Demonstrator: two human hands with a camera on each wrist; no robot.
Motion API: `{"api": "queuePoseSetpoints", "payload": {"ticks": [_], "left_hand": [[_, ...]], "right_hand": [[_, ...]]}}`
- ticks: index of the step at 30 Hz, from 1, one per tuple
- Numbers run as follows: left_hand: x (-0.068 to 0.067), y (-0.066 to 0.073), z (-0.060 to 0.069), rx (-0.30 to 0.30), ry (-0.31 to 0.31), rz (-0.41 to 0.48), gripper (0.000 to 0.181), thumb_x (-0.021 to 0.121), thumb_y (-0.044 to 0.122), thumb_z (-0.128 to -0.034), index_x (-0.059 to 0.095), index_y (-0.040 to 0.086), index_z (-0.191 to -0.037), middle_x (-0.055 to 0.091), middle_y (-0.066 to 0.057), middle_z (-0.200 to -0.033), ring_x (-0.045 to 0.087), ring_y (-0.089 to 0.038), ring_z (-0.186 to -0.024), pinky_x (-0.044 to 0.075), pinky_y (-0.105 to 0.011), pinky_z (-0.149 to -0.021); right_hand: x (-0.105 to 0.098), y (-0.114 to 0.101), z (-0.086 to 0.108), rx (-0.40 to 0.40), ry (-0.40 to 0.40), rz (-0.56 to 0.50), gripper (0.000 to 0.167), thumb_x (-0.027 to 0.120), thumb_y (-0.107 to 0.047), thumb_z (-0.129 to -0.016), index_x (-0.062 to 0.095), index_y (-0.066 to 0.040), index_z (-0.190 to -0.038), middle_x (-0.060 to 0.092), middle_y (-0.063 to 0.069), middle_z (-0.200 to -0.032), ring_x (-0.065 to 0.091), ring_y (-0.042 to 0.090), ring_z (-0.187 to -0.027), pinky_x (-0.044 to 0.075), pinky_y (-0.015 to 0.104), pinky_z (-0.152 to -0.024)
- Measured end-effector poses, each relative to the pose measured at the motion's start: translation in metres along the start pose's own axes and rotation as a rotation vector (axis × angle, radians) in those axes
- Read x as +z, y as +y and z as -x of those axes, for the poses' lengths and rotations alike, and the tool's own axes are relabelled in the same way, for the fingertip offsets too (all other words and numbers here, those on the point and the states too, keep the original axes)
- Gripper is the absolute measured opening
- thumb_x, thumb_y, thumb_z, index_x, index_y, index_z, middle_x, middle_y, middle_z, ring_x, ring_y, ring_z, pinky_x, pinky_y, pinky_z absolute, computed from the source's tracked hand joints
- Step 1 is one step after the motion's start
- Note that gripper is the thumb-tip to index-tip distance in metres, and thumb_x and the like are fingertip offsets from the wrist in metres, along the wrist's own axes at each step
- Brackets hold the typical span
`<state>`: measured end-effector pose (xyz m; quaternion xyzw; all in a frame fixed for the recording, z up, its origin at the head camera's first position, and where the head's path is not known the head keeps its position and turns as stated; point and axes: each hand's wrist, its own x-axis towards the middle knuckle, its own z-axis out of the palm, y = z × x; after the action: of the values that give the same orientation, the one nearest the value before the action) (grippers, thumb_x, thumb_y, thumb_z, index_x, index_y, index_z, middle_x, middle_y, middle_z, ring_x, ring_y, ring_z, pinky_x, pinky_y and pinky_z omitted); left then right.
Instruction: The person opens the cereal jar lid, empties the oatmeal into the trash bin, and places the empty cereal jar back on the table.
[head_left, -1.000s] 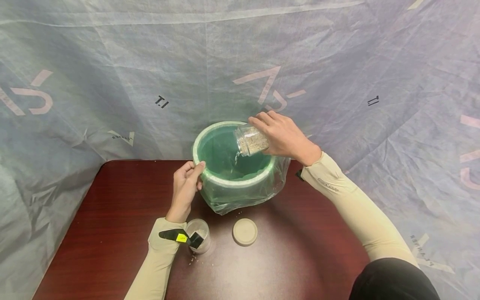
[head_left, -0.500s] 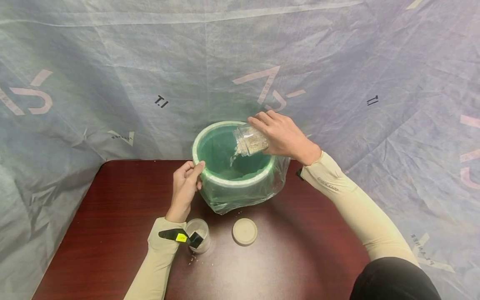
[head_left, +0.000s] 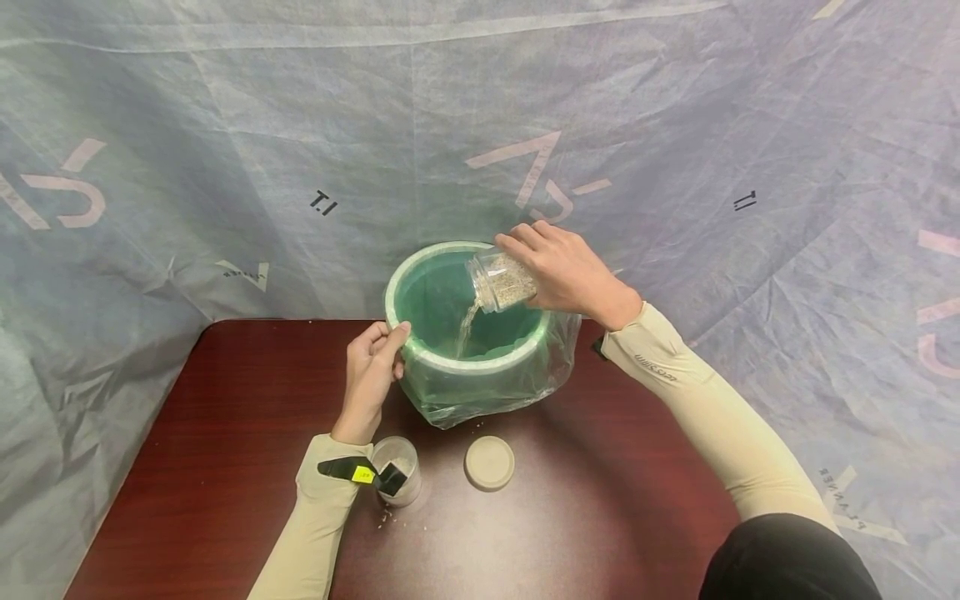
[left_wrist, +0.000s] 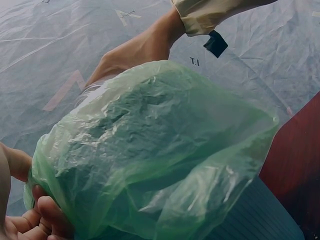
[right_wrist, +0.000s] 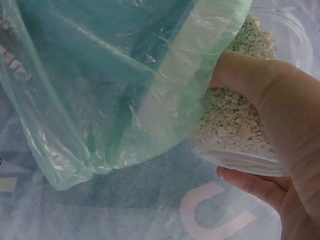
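Note:
My right hand (head_left: 566, 271) grips a clear jar (head_left: 504, 282) of pale flakes, like oats, tilted with its mouth over a bin. A stream of flakes (head_left: 467, 329) falls from the jar into the bin. The bin (left_wrist: 255, 217) is lined with a thin green plastic bag (head_left: 480, 392), folded over its rim. At the rim's left side my left hand (head_left: 369, 375) pinches the bag's edge between thumb and fingers. In the right wrist view the flakes (right_wrist: 235, 122) fill much of the jar, and the bag hides part of it.
Below my left wrist stands a second clear container (head_left: 397, 487) with pale contents, partly covered by the wrist strap. A round beige lid (head_left: 490, 463) lies on the dark red table (head_left: 255, 417). Crumbs are scattered nearby. A grey printed sheet (head_left: 420, 125) hangs behind.
The flakes now pour in a longer, steadier stream, reaching down deeper into the bin. Both hands, the jar and the bin have stayed almost where they were.

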<state>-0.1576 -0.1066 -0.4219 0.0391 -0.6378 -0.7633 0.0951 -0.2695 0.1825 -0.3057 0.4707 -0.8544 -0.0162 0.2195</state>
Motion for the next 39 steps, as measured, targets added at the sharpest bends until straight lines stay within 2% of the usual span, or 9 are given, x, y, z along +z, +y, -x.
{"api": "queuePoseSetpoints", "payload": {"ticks": [8,21,39], "left_hand": [[0.0004,-0.0004,0.0000,0.003,-0.001,0.002,0.023,0.072,0.020,-0.1030,0.062,0.003,-0.091,0.052,0.006,-0.060,0.043,-0.010,-0.048,0.036,-0.024,-0.050],[0.0000,-0.0010,-0.0002,0.000,0.000,-0.009,0.026,0.073,0.022,-0.1032,0.061,0.004,-0.088,0.050,0.005,-0.059,0.044,-0.010,-0.049,0.035,-0.023,-0.051],[0.0008,-0.0022,-0.0024,0.000,0.003,-0.013,0.026,0.073,0.022,-0.1031,0.061,0.004,-0.088,0.051,0.006,-0.058,0.044,-0.010,-0.049,0.036,-0.023,-0.051]], "right_hand": [[0.0001,0.0008,-0.0004,-0.013,0.006,0.009,0.105,0.108,-0.026,-0.057,0.057,-0.002,-0.146,0.064,0.017,-0.125,0.063,0.040,-0.112,0.046,0.049,-0.117],[0.0009,0.0005,0.0000,-0.027,0.019,0.019,0.106,0.109,-0.025,-0.055,0.058,-0.002,-0.145,0.064,0.016,-0.122,0.063,0.038,-0.109,0.050,0.049,-0.113],[0.0019,0.0019,-0.0012,-0.038,0.010,0.048,0.106,0.108,-0.026,-0.056,0.058,-0.002,-0.146,0.064,0.017,-0.124,0.062,0.039,-0.111,0.045,0.049,-0.118]]}}
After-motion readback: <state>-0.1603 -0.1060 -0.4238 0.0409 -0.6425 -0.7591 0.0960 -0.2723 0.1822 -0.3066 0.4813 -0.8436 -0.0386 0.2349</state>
